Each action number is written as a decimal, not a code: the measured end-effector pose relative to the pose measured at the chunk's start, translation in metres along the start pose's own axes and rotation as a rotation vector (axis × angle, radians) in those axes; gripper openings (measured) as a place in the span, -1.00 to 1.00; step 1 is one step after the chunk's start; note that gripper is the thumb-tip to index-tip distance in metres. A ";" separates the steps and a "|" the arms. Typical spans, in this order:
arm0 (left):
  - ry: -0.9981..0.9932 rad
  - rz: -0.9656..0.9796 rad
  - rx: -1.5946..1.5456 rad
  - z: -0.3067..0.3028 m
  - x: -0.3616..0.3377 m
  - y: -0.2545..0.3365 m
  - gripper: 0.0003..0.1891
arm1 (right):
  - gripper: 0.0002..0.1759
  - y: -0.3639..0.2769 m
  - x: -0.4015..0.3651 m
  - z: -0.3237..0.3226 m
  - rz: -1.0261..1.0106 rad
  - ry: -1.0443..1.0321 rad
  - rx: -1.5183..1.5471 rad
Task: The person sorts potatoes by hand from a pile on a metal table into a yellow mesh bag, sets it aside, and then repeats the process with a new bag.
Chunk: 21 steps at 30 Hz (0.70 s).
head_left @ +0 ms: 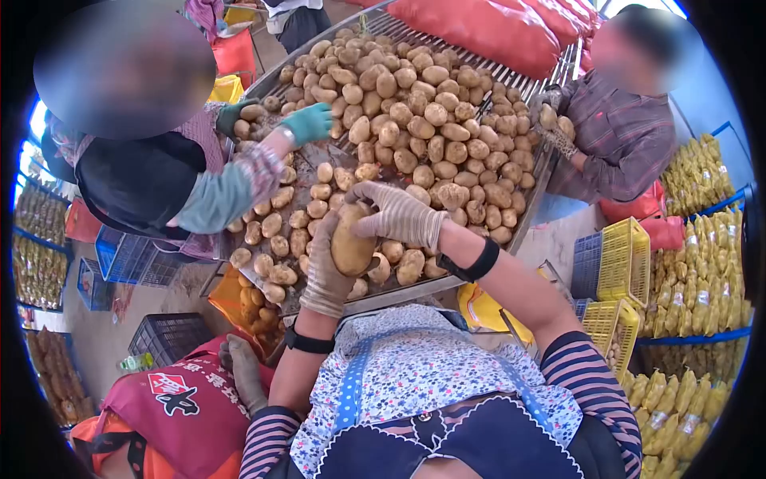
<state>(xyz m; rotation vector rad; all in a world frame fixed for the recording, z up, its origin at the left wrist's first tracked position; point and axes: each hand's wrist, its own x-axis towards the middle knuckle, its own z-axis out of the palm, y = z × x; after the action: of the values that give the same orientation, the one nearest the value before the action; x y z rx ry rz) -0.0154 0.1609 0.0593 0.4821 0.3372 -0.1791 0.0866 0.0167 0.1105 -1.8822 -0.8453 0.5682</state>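
Observation:
A large tan potato [349,243] is held between my two gloved hands over the near edge of the sorting table. My left hand [323,273], in a light knit glove with ribbed stripes, is closed around its left side and underside. From the right, my right hand [399,212] grips its upper part with bent fingers. Loose potatoes [431,148] are heaped on the metal-slatted table [523,227] beyond my hands, with a thinner spread at the left. Some nearby potatoes are partly hidden by my hands.
At left, a co-worker's teal-gloved hand [309,124] reaches over the table. Another person at right holds potatoes in patterned gloves [558,136]. Red sacks [479,32] lie at the back. Yellow crates [624,259] stand right, a dark crate [167,339] left, and an orange sack [239,299] below the table.

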 end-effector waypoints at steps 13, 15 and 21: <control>-0.122 0.127 0.048 -0.011 -0.007 -0.015 -0.35 | -0.72 -0.024 -0.026 0.022 -0.410 0.455 -0.448; -0.168 0.503 0.730 -0.036 0.012 -0.039 -0.32 | -0.73 -0.016 -0.023 0.033 -0.505 0.404 -0.537; -0.063 -0.242 -0.155 0.006 -0.018 -0.016 -0.30 | -0.62 0.062 -0.011 -0.021 0.141 0.311 -0.946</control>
<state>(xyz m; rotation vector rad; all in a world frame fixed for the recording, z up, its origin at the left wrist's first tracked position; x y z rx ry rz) -0.0346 0.1457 0.0645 0.2808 0.3441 -0.4000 0.1131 -0.0224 0.0633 -2.8025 -0.8401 -0.1041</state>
